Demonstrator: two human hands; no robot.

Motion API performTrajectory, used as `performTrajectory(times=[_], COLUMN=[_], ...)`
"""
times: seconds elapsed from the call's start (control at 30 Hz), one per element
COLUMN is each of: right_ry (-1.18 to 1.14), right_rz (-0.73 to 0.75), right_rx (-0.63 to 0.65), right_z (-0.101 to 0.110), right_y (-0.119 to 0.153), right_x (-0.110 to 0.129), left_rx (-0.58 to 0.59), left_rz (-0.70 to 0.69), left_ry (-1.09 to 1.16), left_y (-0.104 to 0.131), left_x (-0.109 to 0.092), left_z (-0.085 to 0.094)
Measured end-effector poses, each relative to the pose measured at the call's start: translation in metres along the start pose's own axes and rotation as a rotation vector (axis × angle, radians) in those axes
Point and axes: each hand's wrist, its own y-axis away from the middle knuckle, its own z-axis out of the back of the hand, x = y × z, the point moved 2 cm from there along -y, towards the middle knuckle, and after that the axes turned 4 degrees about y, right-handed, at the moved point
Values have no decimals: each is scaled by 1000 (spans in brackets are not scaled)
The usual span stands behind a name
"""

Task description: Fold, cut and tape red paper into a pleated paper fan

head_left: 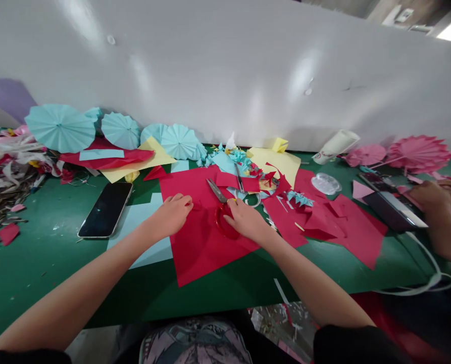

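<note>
A pair of scissors with red handles lies over a large red paper sheet, its blades pointing away from me and to the left. My right hand is closed at the scissors, with the fingers by the pivot and the handle loops. To the left, my left hand is over the same sheet with its fingertips pinched together. Whatever those fingertips hold, if anything, is too small to make out against the red. Light blue paper lies partly under the red sheet and my left forearm.
A phone lies left of the blue paper. Blue paper fans lean along the white partition. Cut red paper, a utility knife and a clear plastic lid lie rightward. Another person's hands are at the far right.
</note>
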Motion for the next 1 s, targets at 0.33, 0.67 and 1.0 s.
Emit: performTrajectory(times=[0.33, 0.67, 1.0], right_ry=[-136, -755, -281], right_rz=[-41, -126, -314], right_rx=[-71, -232, -232], right_z=[-3, 2, 2], right_y=[2, 1, 2], right_x=[2, -37, -90], left_rx=[-89, -86, -201], left_rz=[75, 56, 62], left_ry=[-110, -209, -12], left_y=[5, 2, 4], left_x=[-14, -19, -8], left_z=[-29, -47, -55])
